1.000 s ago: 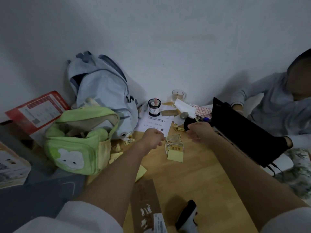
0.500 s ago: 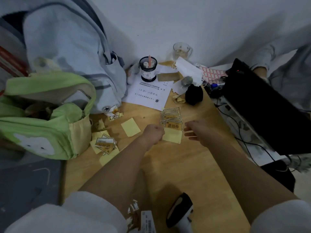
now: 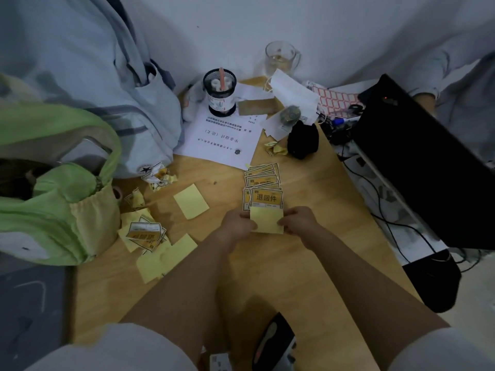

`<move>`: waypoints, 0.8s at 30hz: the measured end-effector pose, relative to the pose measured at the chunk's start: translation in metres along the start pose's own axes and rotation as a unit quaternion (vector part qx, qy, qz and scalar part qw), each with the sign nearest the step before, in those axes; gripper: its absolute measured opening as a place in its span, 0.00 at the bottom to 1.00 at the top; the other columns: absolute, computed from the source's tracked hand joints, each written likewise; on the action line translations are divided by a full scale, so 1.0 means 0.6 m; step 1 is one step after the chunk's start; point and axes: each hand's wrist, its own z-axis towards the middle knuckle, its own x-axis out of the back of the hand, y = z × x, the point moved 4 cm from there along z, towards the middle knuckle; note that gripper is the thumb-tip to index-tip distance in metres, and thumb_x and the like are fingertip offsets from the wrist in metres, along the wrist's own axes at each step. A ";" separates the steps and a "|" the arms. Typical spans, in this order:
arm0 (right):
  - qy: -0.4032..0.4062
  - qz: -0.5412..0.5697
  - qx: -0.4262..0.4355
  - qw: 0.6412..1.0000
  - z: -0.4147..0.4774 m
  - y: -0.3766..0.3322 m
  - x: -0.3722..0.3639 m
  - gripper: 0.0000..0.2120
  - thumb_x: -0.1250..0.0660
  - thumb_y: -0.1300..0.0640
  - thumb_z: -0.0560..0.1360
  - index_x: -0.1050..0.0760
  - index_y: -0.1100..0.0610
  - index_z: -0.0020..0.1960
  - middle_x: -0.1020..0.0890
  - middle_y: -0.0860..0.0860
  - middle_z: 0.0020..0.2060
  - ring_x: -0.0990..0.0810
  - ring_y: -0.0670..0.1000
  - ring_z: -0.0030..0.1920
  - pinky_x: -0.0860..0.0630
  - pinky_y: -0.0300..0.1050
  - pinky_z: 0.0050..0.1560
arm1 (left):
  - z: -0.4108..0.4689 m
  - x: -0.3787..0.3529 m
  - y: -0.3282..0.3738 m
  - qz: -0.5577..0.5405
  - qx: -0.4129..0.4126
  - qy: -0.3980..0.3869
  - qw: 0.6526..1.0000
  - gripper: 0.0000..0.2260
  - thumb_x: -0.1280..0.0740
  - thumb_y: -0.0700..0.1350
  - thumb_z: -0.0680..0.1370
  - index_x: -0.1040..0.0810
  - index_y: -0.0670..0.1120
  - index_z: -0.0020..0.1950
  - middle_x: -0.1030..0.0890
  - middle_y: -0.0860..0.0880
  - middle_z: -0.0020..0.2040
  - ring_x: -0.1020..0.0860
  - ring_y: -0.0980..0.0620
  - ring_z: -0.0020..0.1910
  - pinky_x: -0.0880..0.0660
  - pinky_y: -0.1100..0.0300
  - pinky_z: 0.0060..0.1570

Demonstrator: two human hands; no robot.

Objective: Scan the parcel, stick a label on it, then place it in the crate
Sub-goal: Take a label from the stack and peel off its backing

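A fanned stack of orange-and-white labels (image 3: pixel 263 184) lies in the middle of the wooden table (image 3: pixel 308 263). Just below it, my left hand (image 3: pixel 237 227) and my right hand (image 3: pixel 298 220) pinch the two sides of a yellow label sheet (image 3: pixel 266 220), its plain backing facing up. The black-and-white handheld scanner (image 3: pixel 276 344) lies at the table's near edge between my forearms. Only a corner of the parcel (image 3: pixel 219 362) with a printed code shows at the bottom edge. No crate is in view.
A green bag (image 3: pixel 53 199) and a pale blue backpack (image 3: pixel 88 84) crowd the left side. Yellow backing sheets (image 3: pixel 163 258) and crumpled scraps litter the table. A printed paper (image 3: pixel 222 140), pen pot (image 3: pixel 221 92), glass mug (image 3: pixel 281 58) and black laptop (image 3: pixel 428 162) stand behind. Another person's sleeve (image 3: pixel 455 76) is at right.
The view tilted down toward the table. Both hands drew back from the far side to the label stack and closed on the yellow label sheet.
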 end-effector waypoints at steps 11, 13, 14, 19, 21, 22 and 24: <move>-0.029 0.066 0.033 0.997 -0.085 -0.056 0.001 0.11 0.40 0.62 0.75 0.19 0.61 0.48 0.21 0.55 0.41 0.22 0.53 0.34 0.28 0.43 0.36 | -0.078 0.052 0.040 -0.009 -0.096 0.046 0.994 0.15 0.35 0.27 0.71 0.23 0.46 0.31 0.24 0.49 0.35 0.27 0.51 0.35 0.27 0.58 0.37; -0.033 0.101 0.033 0.994 -0.111 -0.068 0.001 0.11 0.42 0.59 0.76 0.21 0.60 0.43 0.22 0.55 0.38 0.22 0.55 0.33 0.27 0.43 0.35 | -0.105 0.063 0.050 -0.023 -0.131 0.063 0.989 0.16 0.35 0.27 0.70 0.22 0.47 0.30 0.22 0.48 0.35 0.27 0.50 0.37 0.27 0.55 0.41; -0.034 0.113 0.040 0.992 -0.124 -0.074 0.000 0.14 0.43 0.56 0.78 0.23 0.59 0.41 0.22 0.55 0.37 0.21 0.55 0.32 0.27 0.43 0.34 | -0.119 0.070 0.053 -0.032 -0.147 0.072 0.986 0.16 0.34 0.27 0.70 0.21 0.47 0.30 0.22 0.48 0.35 0.27 0.49 0.37 0.27 0.54 0.42; -0.068 0.092 0.116 0.987 -0.195 -0.103 -0.007 0.06 0.36 0.60 0.77 0.24 0.58 0.42 0.20 0.54 0.36 0.19 0.51 0.31 0.23 0.42 0.33 | -0.194 0.097 0.068 -0.071 -0.209 0.109 0.969 0.15 0.36 0.29 0.71 0.21 0.47 0.32 0.22 0.50 0.34 0.25 0.51 0.38 0.28 0.62 0.37; -0.071 0.098 0.146 0.982 -0.223 -0.112 -0.008 0.06 0.34 0.63 0.76 0.24 0.57 0.41 0.21 0.54 0.36 0.20 0.50 0.32 0.22 0.40 0.31 | -0.228 0.105 0.077 -0.081 -0.227 0.102 0.965 0.15 0.41 0.28 0.73 0.21 0.44 0.37 0.22 0.51 0.36 0.25 0.52 0.37 0.29 0.66 0.31; -0.062 0.109 0.160 0.979 -0.239 -0.116 -0.007 0.07 0.34 0.65 0.76 0.25 0.57 0.40 0.21 0.54 0.36 0.20 0.50 0.33 0.23 0.39 0.30 | -0.245 0.110 0.082 -0.094 -0.235 0.096 0.963 0.15 0.43 0.28 0.75 0.20 0.43 0.41 0.21 0.49 0.37 0.25 0.51 0.36 0.28 0.66 0.30; -0.038 0.125 0.193 0.972 -0.272 -0.125 -0.004 0.07 0.34 0.67 0.75 0.24 0.57 0.40 0.20 0.54 0.37 0.21 0.51 0.34 0.22 0.40 0.30 | -0.277 0.121 0.090 -0.124 -0.243 0.085 0.958 0.15 0.46 0.30 0.77 0.21 0.41 0.47 0.20 0.44 0.41 0.24 0.47 0.36 0.28 0.60 0.33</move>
